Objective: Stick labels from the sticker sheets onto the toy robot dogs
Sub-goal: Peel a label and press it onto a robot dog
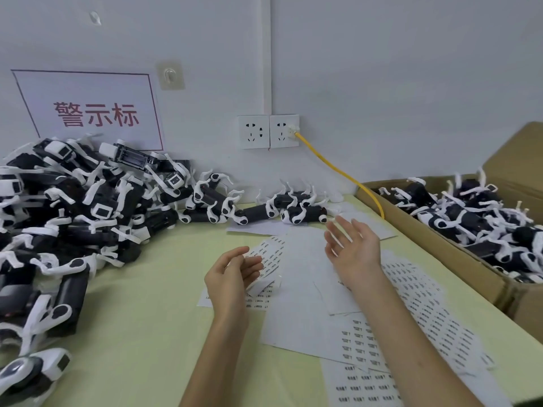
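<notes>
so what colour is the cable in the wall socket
The cable is yellow; the head view shows it.

- A small factory labelling bench, by the look of the stock and the bare fittings.
- Heap of identical toy dogs against the wall on the left, with a few more lying at the back of the table.
- Open cardboard box on the right, filled with the same dogs.
- Sticker sheets spread loose over the pale green table.
- Red-framed printed sign with Chinese characters on a plain white wall.
- Double sockets with a yellow cable plugged in.
</notes>
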`<action>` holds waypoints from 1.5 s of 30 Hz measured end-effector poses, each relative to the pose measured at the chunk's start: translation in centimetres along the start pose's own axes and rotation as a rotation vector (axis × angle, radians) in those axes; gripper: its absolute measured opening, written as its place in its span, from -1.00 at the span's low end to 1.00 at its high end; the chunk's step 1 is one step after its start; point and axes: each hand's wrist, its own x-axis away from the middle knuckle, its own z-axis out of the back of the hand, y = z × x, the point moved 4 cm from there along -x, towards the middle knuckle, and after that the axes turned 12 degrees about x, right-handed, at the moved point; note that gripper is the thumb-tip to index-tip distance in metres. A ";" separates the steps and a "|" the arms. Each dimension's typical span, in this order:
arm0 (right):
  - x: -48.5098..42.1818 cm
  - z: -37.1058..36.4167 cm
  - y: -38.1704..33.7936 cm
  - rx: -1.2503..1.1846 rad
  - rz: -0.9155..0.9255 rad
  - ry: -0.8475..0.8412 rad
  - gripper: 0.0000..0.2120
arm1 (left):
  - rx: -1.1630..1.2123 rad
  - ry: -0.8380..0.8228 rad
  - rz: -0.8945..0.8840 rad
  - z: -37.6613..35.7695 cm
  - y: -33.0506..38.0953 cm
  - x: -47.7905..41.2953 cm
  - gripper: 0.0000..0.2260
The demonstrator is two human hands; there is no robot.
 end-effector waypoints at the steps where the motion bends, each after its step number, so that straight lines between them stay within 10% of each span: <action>1: 0.1 -0.3 0.2 0.045 0.003 -0.005 -0.73 | -0.002 0.004 -0.002 0.1 0.0 -0.1 -0.73; 12: 0.3 -1.4 1.1 0.246 -0.011 0.007 -0.81 | -0.262 0.127 -0.253 0.2 1.9 -1.8 -0.73; 24: 1.3 -2.6 1.3 0.289 0.033 -0.115 -0.84 | -1.742 0.223 -0.646 2.8 19.4 -15.1 0.01; 28: 1.9 -3.4 1.3 0.316 0.067 -0.196 -0.82 | -1.799 0.259 -0.458 5.5 23.1 -18.8 -0.01; 33: 2.5 -4.1 1.5 0.346 0.076 -0.232 -0.79 | -1.596 0.088 -0.748 5.5 22.2 -19.6 -0.82; 45: 3.0 -4.2 1.2 0.364 0.051 -0.201 -0.81 | -1.111 -0.140 -0.879 1.4 16.4 -10.7 -0.62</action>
